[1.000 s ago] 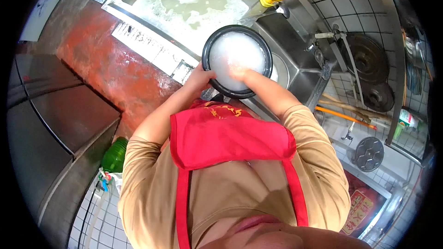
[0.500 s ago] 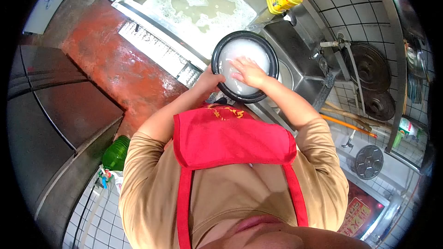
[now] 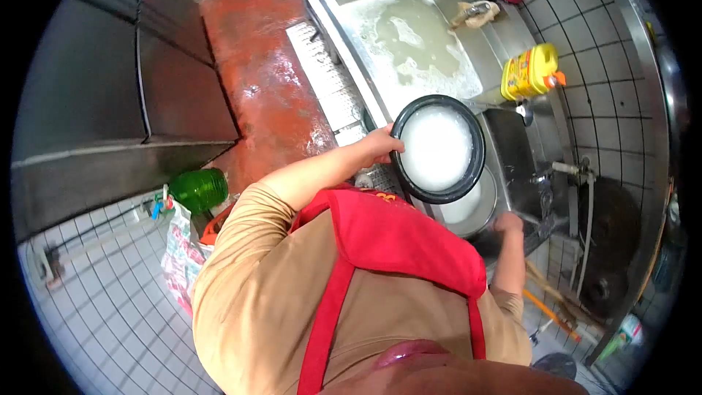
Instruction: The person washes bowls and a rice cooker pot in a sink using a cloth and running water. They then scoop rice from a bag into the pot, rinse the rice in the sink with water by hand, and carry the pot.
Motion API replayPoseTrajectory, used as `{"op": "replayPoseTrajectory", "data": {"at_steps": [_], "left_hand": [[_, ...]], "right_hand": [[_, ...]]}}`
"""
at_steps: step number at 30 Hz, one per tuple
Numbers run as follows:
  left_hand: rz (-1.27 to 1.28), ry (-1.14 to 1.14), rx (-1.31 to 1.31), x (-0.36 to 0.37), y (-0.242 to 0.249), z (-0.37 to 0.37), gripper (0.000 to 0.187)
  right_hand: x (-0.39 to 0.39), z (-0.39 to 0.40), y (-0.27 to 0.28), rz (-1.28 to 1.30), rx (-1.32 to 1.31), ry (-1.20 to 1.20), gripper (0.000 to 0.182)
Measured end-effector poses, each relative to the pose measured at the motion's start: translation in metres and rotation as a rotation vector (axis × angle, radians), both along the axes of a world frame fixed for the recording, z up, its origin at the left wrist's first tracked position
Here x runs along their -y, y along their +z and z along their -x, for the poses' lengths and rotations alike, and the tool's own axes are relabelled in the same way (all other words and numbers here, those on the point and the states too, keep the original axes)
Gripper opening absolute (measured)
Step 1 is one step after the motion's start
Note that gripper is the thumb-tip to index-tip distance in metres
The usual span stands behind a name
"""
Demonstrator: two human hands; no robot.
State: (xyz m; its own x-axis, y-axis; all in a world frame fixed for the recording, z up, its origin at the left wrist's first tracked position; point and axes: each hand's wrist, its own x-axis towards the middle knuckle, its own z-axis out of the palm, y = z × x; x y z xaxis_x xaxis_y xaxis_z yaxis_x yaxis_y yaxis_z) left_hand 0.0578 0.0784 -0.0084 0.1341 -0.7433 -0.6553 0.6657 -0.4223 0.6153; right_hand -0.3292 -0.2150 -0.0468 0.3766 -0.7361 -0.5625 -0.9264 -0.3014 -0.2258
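My left hand (image 3: 382, 144) grips the left rim of a black round pot (image 3: 479, 153), which holds cloudy white liquid (image 3: 437, 149). Below and to the right of the pot is a metal bowl (image 3: 491, 205), partly covered by it, with whitish content. My right hand (image 3: 506, 223) is at the right edge of that bowl, over the dark sink basin; its fingers are mostly hidden, so its grip cannot be made out.
A large steel sink (image 3: 344, 11) with foamy water lies beyond the pot. At its right stands a yellow jug (image 3: 528, 73). A tap (image 3: 574, 169) is on the tiled wall. Green bottle (image 3: 199, 189) at left; red wet floor (image 3: 256, 66).
My right hand has come out of the liquid in the pot and moved right and down beside the metal bowl. My left hand still holds the pot's rim. The view has turned.
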Motion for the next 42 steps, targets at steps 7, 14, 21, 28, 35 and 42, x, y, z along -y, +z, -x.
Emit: {"op": "replayPoseTrajectory", "data": {"at_steps": [7, 14, 21, 28, 35, 42], "left_hand": [[-0.055, 0.25, 0.466, -0.006, -0.006, 0.024, 0.058], [-0.094, 0.035, 0.828, -0.012, 0.005, 0.013, 0.036], [0.081, 0.105, 0.549, -0.044, 0.014, -0.044, 0.03], [0.131, 0.065, 0.665, -0.107, 0.083, -0.182, 0.026], [0.135, 0.273, 0.741, -0.175, 0.102, -0.337, 0.027], [0.063, 0.534, 0.727, -0.221, 0.074, -0.49, 0.023]], "right_hand": [[-0.063, -0.111, 0.058, -0.507, 0.671, -0.374, 0.041], [-0.06, -0.135, 0.021, -0.325, 0.744, -0.268, 0.025], [-0.08, -0.192, 0.054, -0.315, 0.765, -0.321, 0.021], [-0.129, -0.347, 0.116, -0.232, 0.736, -0.23, 0.018], [-0.191, -0.539, 0.145, -0.318, 0.746, -0.15, 0.02], [-0.217, -0.737, 0.14, -0.439, 0.685, 0.041, 0.026]]}}
